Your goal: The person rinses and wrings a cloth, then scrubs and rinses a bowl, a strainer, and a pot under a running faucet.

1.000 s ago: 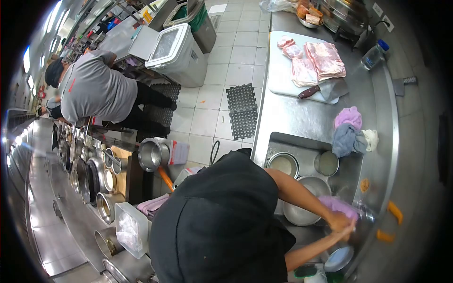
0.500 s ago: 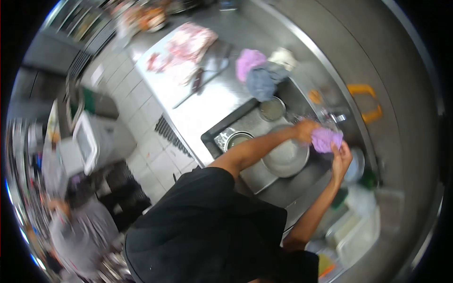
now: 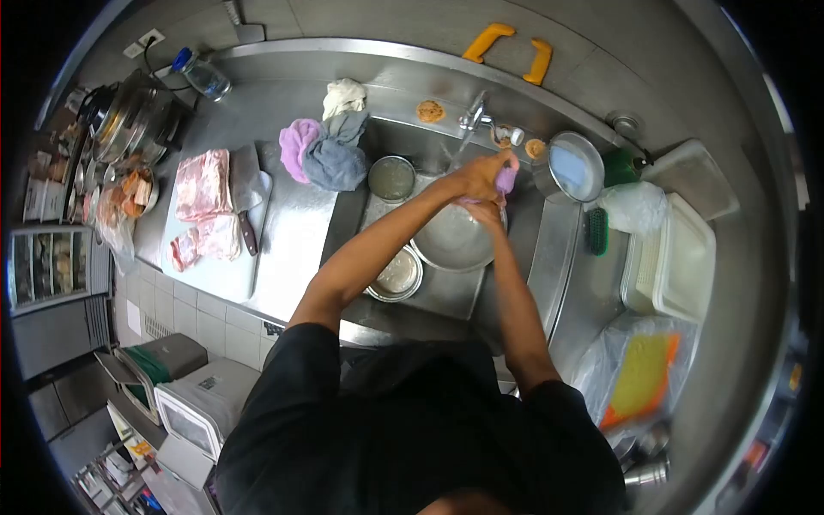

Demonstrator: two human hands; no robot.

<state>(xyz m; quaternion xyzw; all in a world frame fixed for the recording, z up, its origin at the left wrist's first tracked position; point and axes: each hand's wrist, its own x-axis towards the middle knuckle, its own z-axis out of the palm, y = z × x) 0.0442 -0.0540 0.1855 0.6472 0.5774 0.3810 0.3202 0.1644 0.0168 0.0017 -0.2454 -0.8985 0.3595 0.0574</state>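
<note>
Over the sink, my left hand [image 3: 479, 178] is closed around a bunched purple cloth [image 3: 506, 179]. Just below it, my right hand [image 3: 487, 211] also grips the cloth, most of which is hidden by my fingers. A large round metal pan [image 3: 455, 236] lies in the sink [image 3: 489, 300] beneath my hands. Water seems to run from the tap [image 3: 475, 116], left of my hands. A small round pot [image 3: 391, 178] and a metal bowl [image 3: 398, 276] with cloudy liquid stand at the sink's left side.
On the left counter, raw meat [image 3: 204, 184] and a knife [image 3: 248, 233] lie on a white cutting board [image 3: 227, 279]. Grey and pink cloths [image 3: 335, 163] are heaped at the sink's edge. Rightward are a metal pot [image 3: 588, 159], a green brush [image 3: 598, 232] and white tubs [image 3: 687, 257].
My view has turned, so the sink sits more centrally and the other person is out of sight. The purple cloth, earlier spread between my hands, is now bunched, with my hands closer together.
</note>
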